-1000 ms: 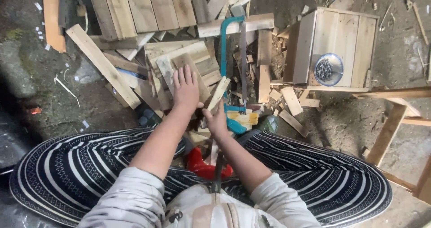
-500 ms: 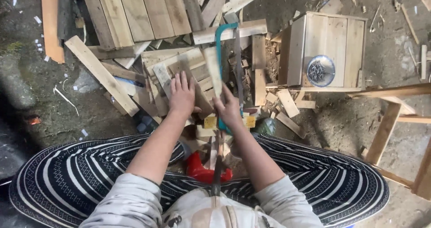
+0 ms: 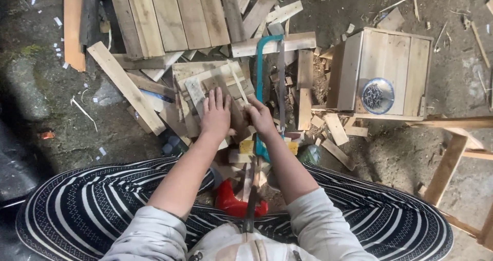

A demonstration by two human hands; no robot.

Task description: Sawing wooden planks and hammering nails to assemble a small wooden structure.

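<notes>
Dirt floor (image 3: 61, 137) lies strewn with planks. My left hand (image 3: 215, 118) presses flat and open on a wood scrap (image 3: 197, 94). My right hand (image 3: 260, 118) grips a thin slat (image 3: 237, 81), beside a teal hacksaw (image 3: 259, 66).

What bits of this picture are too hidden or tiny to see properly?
- Head view: the right hand covers what its fingers grip.
- Head view: the left hand hides the pale wooden slats beneath it.
- Head view: the small metal pieces in the round blue dish are too tiny to identify.
- Head view: the red object is hidden by the forearms.
</notes>
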